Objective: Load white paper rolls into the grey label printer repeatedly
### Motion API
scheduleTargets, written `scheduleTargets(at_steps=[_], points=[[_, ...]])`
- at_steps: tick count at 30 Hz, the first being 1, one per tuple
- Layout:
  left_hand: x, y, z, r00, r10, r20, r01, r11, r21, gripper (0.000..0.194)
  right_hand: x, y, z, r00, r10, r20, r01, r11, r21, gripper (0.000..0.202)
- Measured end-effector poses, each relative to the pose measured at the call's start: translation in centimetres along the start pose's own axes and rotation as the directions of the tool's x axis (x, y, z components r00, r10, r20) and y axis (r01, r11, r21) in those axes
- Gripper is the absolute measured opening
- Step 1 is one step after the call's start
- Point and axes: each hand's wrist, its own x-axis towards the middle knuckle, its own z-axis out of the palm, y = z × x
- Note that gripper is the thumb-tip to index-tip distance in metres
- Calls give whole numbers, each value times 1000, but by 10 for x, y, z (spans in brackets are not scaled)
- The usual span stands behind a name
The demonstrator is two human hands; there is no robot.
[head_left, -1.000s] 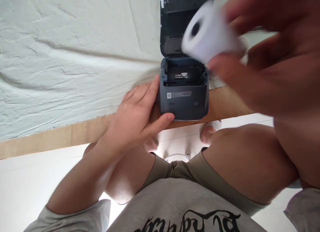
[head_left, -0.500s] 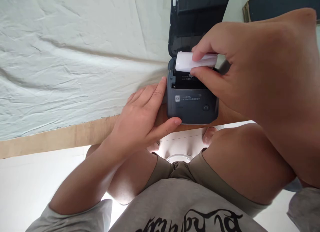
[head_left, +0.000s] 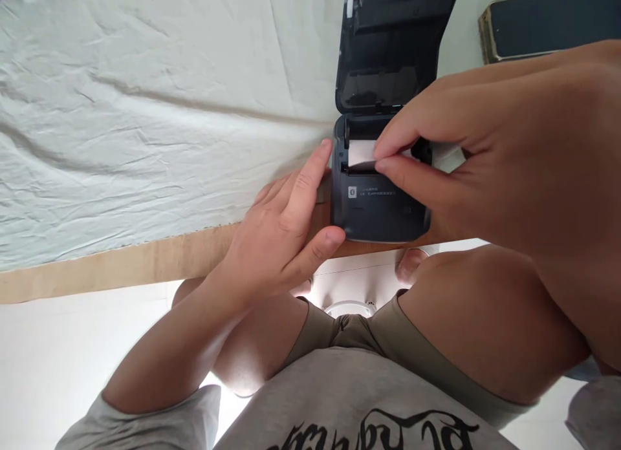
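I have the right hand (head_left: 509,152) pinched on a white paper roll (head_left: 361,154) inside the compact Bluetooth printer (head_left: 381,222).
My grip is clamped there, toward the printer's twelve o'clock; the left hand (head_left: 276,224), spread, touches its nine-o'clock side. An uneven release could, I judge, leave the roll skewed. It looks smooth, partly covered.

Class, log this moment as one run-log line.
left hand: at printer, left side | right hand: pinching roll | roll: in printer | lid: open | phone: beyond right hand
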Motion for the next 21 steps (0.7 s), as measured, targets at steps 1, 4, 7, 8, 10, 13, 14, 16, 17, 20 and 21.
scheduleTargets(at_steps=[1,4,7,8,10,13,14,16,17,20,21], points=[[0,0,0,1000,5,2,-5,1000,-11,89,-2,1,-1,1000,-24,6,23,999,40,35],[2,-1,-1,998,62,-1,-62,998,-26,88,-5,3,-4,998,-50,39,43,986,162,34],[3,-4,0,994,113,0,-113,993,20,90,-5,4,-5,996,-53,67,36,970,239,39],[3,-5,-1,994,113,-3,-113,993,40,91,-5,4,-5,996,-43,73,24,970,242,43],[2,-7,-1,993,114,-9,-114,992,58,90,-5,6,-5,999,-37,33,29,975,222,50],[1,-8,0,989,148,-24,-147,989,34,86,-7,17,-3,992,-31,-120,44,992,114,42],[1,-9,0,987,161,-27,-160,987,29,85,-7,22,-3,988,-11,-155,25,996,89,41],[0,-10,2,984,174,-37,-173,984,36,84,-7,28,-1,985,66,-160,-54,995,80,48],[-1,-11,3,983,179,-39,-178,983,44,85,-7,30,0,983,106,-147,-92,991,99,52],[-2,-13,6,980,195,-46,-192,979,60,85,-3,26,1,977,178,-113,-161,976,148,60],[-2,-14,7,979,199,-52,-196,979,60,85,-1,23,1,974,196,-116,-177,972,154,62]])
